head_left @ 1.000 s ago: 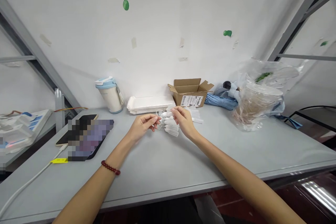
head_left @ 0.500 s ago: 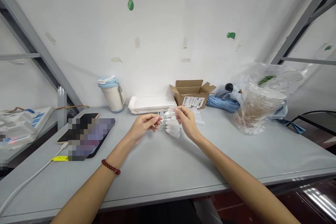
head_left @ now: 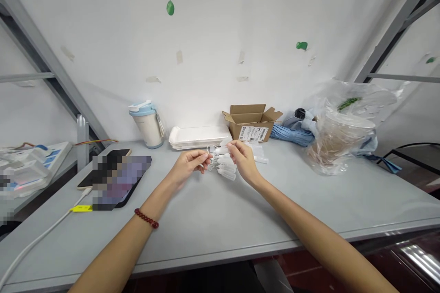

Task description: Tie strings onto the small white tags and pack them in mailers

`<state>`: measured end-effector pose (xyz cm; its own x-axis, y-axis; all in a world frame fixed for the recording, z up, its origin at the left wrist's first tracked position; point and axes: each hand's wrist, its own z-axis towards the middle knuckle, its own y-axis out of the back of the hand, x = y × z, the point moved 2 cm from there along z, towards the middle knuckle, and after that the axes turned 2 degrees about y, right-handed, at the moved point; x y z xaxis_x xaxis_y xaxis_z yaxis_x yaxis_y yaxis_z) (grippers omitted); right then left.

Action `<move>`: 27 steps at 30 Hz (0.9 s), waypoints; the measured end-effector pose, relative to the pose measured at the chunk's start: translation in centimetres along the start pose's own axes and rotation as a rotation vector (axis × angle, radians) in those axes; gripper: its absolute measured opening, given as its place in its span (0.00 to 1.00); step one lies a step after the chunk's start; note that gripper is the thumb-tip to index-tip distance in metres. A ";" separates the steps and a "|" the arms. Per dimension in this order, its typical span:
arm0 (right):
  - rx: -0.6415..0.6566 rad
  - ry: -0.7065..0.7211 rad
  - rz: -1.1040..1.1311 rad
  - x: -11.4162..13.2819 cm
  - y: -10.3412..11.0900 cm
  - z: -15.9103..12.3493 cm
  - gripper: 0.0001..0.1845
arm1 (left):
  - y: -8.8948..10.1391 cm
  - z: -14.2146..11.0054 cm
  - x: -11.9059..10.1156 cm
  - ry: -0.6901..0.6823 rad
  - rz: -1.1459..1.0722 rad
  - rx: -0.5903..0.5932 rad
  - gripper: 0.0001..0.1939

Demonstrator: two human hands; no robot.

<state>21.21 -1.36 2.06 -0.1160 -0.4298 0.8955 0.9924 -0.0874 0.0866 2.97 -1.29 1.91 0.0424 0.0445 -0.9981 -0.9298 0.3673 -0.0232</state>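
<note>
My left hand [head_left: 193, 163] is closed, its thumb and fingertips pinching a thin pale loop [head_left: 212, 148]. Several small white and translucent plastic tubes [head_left: 226, 172] fan out to the right of the loop, between my hands and just above the table. My right hand [head_left: 244, 158] is closed too, thumb against fingers around one of these tubes [head_left: 222, 150]; the fingers partly cover it. More translucent tubes [head_left: 261, 160] show beyond the right hand. A dark red bead bracelet [head_left: 146, 219] circles my left wrist.
Behind the hands stand stacked white trays [head_left: 202, 135] and an open cardboard box [head_left: 252, 126]. A lidded cup [head_left: 147, 127] is at the back left, near two phones [head_left: 129, 181] and a white cable [head_left: 37, 238]. Blue cloth [head_left: 294, 134] and a plastic-wrapped container [head_left: 338, 142] lie right.
Both hands keep their grip at nearly the same place. My right hand has shifted very slightly left; the camera view has moved a little.
</note>
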 end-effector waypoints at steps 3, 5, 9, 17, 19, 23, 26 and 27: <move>0.012 0.014 -0.002 0.1 -0.1 -0.1 0.15 | -0.1 -0.1 0.0 0.000 0.004 0.010 0.14; 0.018 0.023 -0.003 0.2 -0.1 -0.1 0.15 | -0.2 -0.1 0.0 -0.003 0.012 0.014 0.14; 0.010 0.011 0.000 0.2 -0.1 -0.1 0.15 | -0.2 -0.1 -0.1 -0.003 0.012 0.012 0.15; 0.016 0.012 0.013 -0.1 -0.1 0.0 0.14 | 0.1 0.0 -0.3 0.005 -0.027 -0.011 0.14; 0.011 0.016 0.016 -0.1 -0.1 0.0 0.14 | 0.0 0.0 -0.5 0.006 -0.027 -0.016 0.14; 0.002 0.020 0.023 -0.2 0.0 0.1 0.14 | -0.1 -0.2 -0.8 0.007 -0.017 -0.030 0.15; 0.016 0.017 0.032 -0.3 0.0 0.2 0.14 | -0.1 -0.1 -0.7 0.017 -0.013 -0.036 0.15; 0.022 0.015 0.034 -0.3 -0.1 0.2 0.14 | -0.1 -0.1 -0.6 0.020 -0.013 -0.034 0.15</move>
<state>21.18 -1.05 1.83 -0.0830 -0.4456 0.8914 0.9964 -0.0533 0.0662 2.96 -1.42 2.47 0.0477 0.0217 -0.9986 -0.9411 0.3359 -0.0377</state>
